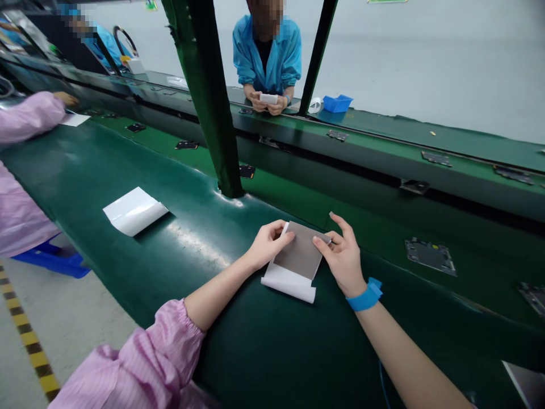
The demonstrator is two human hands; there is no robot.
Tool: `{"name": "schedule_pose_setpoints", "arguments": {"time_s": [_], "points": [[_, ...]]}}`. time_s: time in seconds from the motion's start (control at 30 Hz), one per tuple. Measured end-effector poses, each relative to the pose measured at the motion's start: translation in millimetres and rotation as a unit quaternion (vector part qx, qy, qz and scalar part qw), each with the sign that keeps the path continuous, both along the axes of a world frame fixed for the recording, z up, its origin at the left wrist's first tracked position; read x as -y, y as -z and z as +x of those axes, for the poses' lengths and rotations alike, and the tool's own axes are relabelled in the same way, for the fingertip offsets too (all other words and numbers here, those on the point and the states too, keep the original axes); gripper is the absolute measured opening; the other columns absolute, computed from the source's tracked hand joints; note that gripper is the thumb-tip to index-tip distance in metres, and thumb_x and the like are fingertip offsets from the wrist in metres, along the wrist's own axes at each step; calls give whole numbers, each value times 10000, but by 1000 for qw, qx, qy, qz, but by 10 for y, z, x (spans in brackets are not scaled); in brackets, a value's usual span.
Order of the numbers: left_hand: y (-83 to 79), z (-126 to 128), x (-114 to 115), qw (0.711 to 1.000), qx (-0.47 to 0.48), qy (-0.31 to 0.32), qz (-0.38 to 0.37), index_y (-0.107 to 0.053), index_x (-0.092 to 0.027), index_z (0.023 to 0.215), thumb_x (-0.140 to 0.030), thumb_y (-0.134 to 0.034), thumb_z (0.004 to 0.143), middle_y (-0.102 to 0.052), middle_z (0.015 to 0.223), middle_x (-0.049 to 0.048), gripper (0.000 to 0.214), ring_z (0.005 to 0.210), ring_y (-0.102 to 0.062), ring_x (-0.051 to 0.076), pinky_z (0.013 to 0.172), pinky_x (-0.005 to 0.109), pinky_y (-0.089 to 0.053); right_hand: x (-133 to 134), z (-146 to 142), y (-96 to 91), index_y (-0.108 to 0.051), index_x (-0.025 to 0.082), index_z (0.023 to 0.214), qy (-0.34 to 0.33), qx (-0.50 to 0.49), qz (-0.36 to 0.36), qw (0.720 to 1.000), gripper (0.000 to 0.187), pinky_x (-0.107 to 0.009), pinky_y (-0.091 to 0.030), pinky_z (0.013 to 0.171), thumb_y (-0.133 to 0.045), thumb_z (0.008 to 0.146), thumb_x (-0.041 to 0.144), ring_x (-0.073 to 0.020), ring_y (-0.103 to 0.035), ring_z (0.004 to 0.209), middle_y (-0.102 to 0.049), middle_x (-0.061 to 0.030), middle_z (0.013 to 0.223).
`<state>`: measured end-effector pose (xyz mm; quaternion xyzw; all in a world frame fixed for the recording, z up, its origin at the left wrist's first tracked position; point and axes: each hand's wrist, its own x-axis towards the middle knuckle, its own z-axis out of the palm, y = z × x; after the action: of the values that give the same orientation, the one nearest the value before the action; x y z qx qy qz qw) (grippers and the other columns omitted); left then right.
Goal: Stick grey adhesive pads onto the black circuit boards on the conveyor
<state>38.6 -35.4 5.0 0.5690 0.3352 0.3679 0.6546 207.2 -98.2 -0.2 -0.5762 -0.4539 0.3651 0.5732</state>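
Between my two hands is a sheet with a grey-brown face (298, 250) on white backing paper (290, 285), whose near end curls up into a roll. My left hand (275, 241) grips its left edge, thumb on top and fingers underneath. At the upper right corner, my right hand (343, 253) pinches the sheet between thumb and fingers, with one finger raised. A blue band (365, 295) circles my right wrist. The sheet is held just over the green table mat (242, 341); whether it touches the mat I cannot tell.
A curled white sheet (135, 211) lies left on the mat. Beyond the table edge runs a green conveyor carrying dark flat parts (430, 255). A green post (208, 96) rises ahead. Across stands a person in blue (267, 57); a pink sleeve (29, 116) reaches in from the left.
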Motion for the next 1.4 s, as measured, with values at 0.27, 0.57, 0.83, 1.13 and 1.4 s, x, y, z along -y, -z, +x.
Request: {"name": "schedule_pose_setpoints", "arguments": {"time_s": [0.27,0.57,0.83,1.13,1.4], "points": [[22,15,-8,1000,-10,-16,19,-574,-153,735,-402,-626,745,-587,699,-3,254,661,-547,130,617,232,-417,7,-3,-17,-413,285,1314,0,-13,-9,1000,698,-379,-563,604,-734,728,487,-191,-601,644,-575,24,704],[47,16,-13,1000,-3,-11,19,-564,-149,730,-382,-608,777,-546,679,-17,242,629,-502,107,593,219,-375,9,1,-16,-413,278,1308,-3,-6,-2,1000,678,-380,-566,598,-726,741,475,-188,-605,639,-570,27,700],[-4,0,-7,1000,4,7,-16,-592,-154,791,-433,-658,752,-624,748,11,289,692,-581,144,631,240,-433,-1,1,-4,-409,291,1311,3,-6,7,1000,678,-379,-562,593,-723,742,483,-189,-605,635,-572,27,700],[12,3,-17,999,1,22,-42,-580,-138,788,-363,-702,725,-634,758,17,264,685,-586,131,638,234,-429,-2,3,-5,-415,274,1313,14,-9,3,1000,684,-371,-562,592,-729,739,477,-188,-600,637,-570,22,697],[24,0,-10,999,-7,26,-20,-571,-144,787,-357,-678,753,-619,741,6,241,680,-580,130,636,235,-428,2,18,1,-415,280,1323,9,13,11,1000,658,-372,-565,584,-709,765,467,-191,-603,647,-565,19,702]]}}
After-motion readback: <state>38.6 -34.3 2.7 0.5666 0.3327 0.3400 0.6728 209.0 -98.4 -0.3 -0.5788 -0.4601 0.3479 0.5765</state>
